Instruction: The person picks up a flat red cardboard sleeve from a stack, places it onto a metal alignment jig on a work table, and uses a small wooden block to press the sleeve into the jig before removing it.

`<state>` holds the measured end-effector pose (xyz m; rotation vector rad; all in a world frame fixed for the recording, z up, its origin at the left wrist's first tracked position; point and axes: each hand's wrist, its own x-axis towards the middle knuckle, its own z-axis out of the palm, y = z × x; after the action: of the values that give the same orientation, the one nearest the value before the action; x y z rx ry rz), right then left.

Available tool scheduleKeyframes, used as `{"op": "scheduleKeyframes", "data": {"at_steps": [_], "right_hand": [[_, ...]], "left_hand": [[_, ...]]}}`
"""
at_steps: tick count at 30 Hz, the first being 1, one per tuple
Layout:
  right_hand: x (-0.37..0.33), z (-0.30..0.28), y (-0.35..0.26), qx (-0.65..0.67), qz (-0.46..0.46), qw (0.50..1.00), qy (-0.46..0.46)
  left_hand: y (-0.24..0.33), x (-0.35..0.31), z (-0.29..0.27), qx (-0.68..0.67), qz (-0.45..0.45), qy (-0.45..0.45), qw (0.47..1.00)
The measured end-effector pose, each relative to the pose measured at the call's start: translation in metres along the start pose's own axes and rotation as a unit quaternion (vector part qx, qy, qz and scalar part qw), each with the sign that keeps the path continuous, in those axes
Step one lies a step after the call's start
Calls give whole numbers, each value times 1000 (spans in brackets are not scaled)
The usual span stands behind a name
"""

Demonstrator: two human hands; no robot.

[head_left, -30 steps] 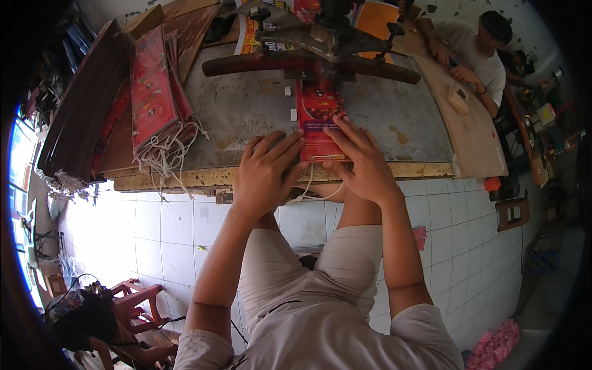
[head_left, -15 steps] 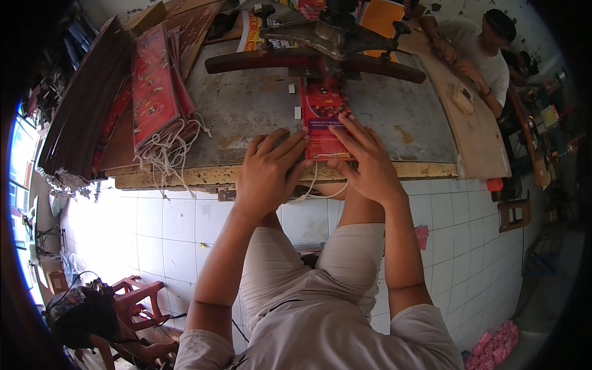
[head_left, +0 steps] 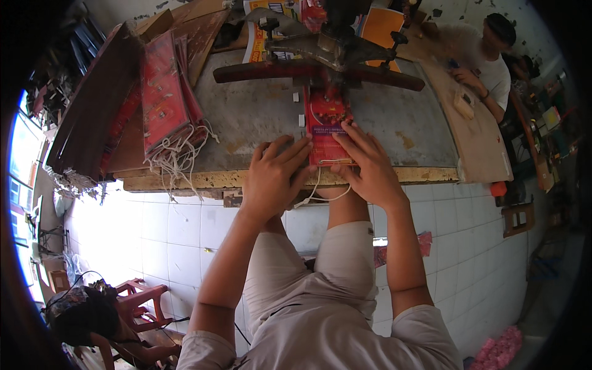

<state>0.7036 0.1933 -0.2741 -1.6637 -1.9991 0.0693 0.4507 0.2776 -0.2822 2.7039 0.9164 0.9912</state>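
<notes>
A flat red printed paper piece (head_left: 330, 114) lies on the grey table top, its far end under the bar of a dark metal press (head_left: 333, 52). From its near edge a white cord (head_left: 317, 185) loops down over the table edge. My left hand (head_left: 277, 169) rests against the left side of the piece, fingers stretched out. On the right side lies my right hand (head_left: 367, 157), fingers spread, fingertips on the piece and thumb near its front edge. Neither hand is wrapped round anything. What is under the bar is hidden.
Similar red pieces with white cords (head_left: 166, 98) lie at the left, beside a tall dark stack (head_left: 92, 105). Yellow-orange printed sheets (head_left: 385, 34) lie behind the press. A co-worker (head_left: 493, 68) sits at the far right. A red stool (head_left: 142, 302) stands at lower left.
The view has shifted slightly. My right thigh has moved left, uncovering more of a red scrap on the floor. The co-worker's hands have moved. My hands stay at the piece.
</notes>
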Motion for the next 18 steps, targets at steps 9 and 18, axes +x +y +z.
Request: {"op": "scheduleKeyframes", "data": {"at_steps": [9, 18], "right_hand": [[-29, -111, 225, -215, 247, 933, 150], [-40, -168, 366, -291, 236, 916, 143]], "left_hand": [[26, -13, 9, 26, 79, -43, 996], [86, -17, 49, 52, 2, -92, 994]]}}
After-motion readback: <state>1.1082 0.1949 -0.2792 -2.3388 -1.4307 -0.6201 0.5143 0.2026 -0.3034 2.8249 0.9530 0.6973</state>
